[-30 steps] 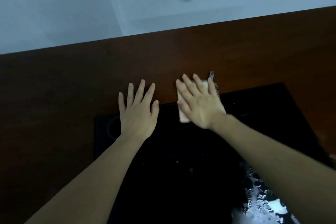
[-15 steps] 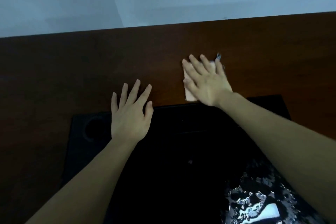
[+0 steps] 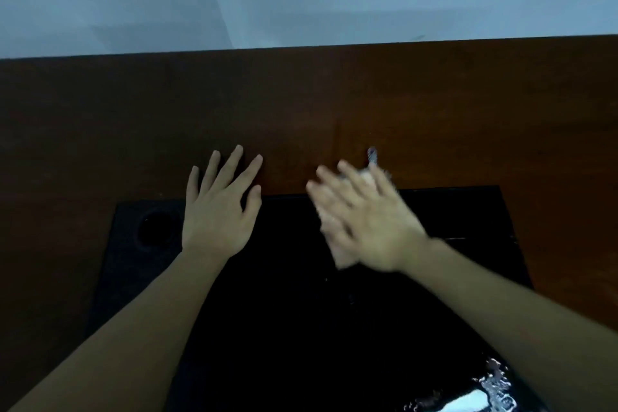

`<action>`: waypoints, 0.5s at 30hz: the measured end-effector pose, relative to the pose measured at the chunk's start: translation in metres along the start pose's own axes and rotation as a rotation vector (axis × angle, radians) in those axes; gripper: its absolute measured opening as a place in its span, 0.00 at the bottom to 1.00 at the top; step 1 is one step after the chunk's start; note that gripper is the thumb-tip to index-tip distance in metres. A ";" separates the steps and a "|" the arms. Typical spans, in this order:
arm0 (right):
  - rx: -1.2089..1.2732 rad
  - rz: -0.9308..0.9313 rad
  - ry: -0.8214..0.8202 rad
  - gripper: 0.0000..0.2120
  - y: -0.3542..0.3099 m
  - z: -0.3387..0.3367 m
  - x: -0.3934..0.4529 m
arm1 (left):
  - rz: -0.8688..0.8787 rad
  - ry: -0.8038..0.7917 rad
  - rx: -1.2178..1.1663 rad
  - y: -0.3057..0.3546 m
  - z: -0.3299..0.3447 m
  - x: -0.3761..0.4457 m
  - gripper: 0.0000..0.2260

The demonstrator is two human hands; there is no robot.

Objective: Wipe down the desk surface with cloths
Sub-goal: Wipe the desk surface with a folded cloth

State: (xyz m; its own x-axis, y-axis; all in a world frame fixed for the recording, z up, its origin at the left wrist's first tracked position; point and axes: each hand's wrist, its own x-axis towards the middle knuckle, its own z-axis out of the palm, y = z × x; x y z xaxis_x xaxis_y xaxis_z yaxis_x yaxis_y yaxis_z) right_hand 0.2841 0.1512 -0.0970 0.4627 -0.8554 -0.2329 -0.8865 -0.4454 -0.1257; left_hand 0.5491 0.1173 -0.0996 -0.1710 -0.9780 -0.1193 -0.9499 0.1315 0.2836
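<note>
Cloth: a pale, cream-coloured folded cloth (image 3: 342,256), motion-blurred, lies flat and mostly hidden under a spread hand; its near-left corner shows on the black inset panel, its far edge reaching the wood.
Desk: a dark reddish-brown wooden desk surface (image 3: 334,100) runs left to right, its far edge against a pale wall.

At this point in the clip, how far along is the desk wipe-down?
Nothing shows which parts are already wiped; the brown desk looks alike all over. In hand: the right hand presses a pale cloth flat across the far edge of the black mat, blurred mid-stroke, while the left hand lies flat beside it. Left, probably: the broad desk areas on both sides and behind.
</note>
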 end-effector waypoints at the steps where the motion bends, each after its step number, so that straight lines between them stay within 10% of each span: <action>1: -0.021 0.078 0.001 0.29 0.015 -0.006 0.013 | 0.002 0.001 -0.005 0.000 0.000 0.000 0.23; 8: 0.028 0.339 -0.049 0.29 0.035 -0.025 0.048 | 0.010 0.009 0.011 -0.001 0.002 -0.001 0.23; 15: -0.002 0.036 -0.066 0.30 -0.049 0.017 -0.051 | 0.016 0.009 0.020 0.000 0.001 -0.001 0.23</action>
State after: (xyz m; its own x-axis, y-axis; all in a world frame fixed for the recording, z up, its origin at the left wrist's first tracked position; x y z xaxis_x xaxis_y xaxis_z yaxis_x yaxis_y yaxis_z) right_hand 0.3044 0.2213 -0.0951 0.4296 -0.8516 -0.3003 -0.9026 -0.4149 -0.1145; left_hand 0.5486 0.1189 -0.1006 -0.1840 -0.9771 -0.1066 -0.9521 0.1503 0.2664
